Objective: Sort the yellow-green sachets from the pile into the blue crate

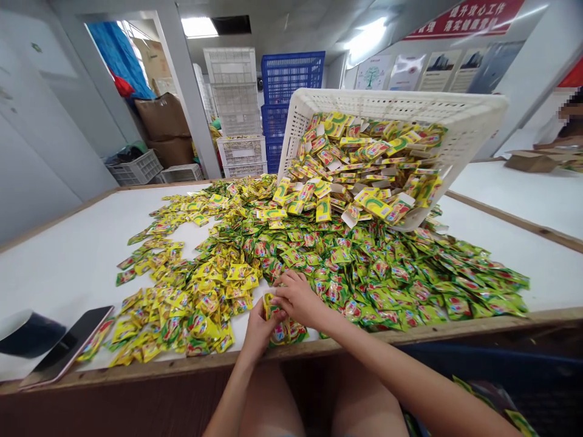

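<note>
A wide heap of small yellow-and-green sachets (pixel 319 255) covers the white table (pixel 68 261). Behind it a white slatted crate (pixel 455 121) lies tipped on its side, with more sachets spilling out of it. Near the table's front edge my left hand (pixel 257 331) is closed round a small stack of sachets (pixel 280 331). My right hand (pixel 298 297) rests on top of that stack, fingers curled and pinching at it. Yellow sachets lie to the left of my hands, greener ones to the right.
A phone (pixel 68 352) and a dark rounded object (pixel 27 334) lie at the front left of the table. A dark blue bin (pixel 523 376) sits below the table's right front edge. Stacked white and blue crates (pixel 291 79) stand behind. A second table (pixel 523 194) is at right.
</note>
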`<action>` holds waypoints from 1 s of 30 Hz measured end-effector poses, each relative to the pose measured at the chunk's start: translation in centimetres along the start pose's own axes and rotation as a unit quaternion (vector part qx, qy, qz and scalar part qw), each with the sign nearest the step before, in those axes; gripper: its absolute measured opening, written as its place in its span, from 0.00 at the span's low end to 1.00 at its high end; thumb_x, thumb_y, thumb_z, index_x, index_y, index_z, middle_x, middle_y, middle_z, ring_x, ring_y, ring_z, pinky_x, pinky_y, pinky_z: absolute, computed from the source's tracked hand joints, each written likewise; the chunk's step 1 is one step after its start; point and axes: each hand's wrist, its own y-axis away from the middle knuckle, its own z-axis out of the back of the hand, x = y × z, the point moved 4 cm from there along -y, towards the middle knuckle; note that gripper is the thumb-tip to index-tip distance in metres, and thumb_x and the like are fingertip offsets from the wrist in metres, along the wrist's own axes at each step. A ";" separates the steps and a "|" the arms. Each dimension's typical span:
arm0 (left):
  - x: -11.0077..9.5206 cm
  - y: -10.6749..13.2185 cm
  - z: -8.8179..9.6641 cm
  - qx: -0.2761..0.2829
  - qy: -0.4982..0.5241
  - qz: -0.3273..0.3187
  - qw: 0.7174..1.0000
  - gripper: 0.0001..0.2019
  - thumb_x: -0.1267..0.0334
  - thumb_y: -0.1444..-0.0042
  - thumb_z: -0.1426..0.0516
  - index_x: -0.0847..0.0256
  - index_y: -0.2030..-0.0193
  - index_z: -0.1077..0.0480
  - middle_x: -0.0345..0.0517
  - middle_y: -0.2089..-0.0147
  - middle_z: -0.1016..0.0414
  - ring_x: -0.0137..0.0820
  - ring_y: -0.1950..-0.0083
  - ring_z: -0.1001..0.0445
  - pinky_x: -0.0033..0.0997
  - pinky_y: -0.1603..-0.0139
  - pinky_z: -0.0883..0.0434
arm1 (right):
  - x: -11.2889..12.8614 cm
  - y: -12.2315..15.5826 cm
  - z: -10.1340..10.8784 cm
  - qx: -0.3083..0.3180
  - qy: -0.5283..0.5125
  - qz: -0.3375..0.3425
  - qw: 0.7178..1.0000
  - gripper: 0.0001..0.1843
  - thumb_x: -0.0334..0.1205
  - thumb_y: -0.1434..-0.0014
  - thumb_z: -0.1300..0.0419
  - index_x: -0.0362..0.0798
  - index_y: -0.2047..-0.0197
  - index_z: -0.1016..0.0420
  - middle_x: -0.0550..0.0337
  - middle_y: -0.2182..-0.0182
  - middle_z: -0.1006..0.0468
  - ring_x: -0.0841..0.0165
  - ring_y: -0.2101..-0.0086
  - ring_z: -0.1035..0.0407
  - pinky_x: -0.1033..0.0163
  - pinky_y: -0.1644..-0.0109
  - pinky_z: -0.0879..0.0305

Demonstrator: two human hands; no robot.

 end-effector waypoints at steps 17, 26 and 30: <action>-0.5 -0.1 0.0 0.009 -0.063 -0.025 0.998 0.19 0.60 0.57 0.38 0.64 0.58 0.33 0.47 0.61 0.25 0.37 0.59 0.29 0.31 0.59 0.33 | -0.5 1.2 -2.0 0.038 -0.080 -0.054 0.995 0.14 0.43 0.43 0.45 0.49 0.74 0.24 0.56 0.58 0.31 0.63 0.54 0.43 0.54 0.49 0.49; -0.1 0.0 0.0 0.015 -0.027 0.007 0.999 0.24 0.59 0.54 0.39 0.59 0.52 0.43 0.46 0.59 0.27 0.34 0.59 0.28 0.32 0.57 0.32 | -1.6 4.3 -3.6 -0.093 -0.372 -0.169 0.908 0.13 0.40 0.43 0.45 0.49 0.54 0.37 0.57 0.61 0.28 0.67 0.60 0.33 0.60 0.55 0.38; -0.2 0.5 -0.1 -0.013 -0.022 0.015 1.000 0.30 0.59 0.52 0.40 0.55 0.47 0.53 0.44 0.60 0.29 0.32 0.61 0.26 0.33 0.57 0.32 | -2.0 5.7 -5.1 -0.152 -0.463 -0.195 0.851 0.10 0.39 0.44 0.46 0.49 0.57 0.39 0.57 0.63 0.28 0.67 0.61 0.31 0.60 0.55 0.36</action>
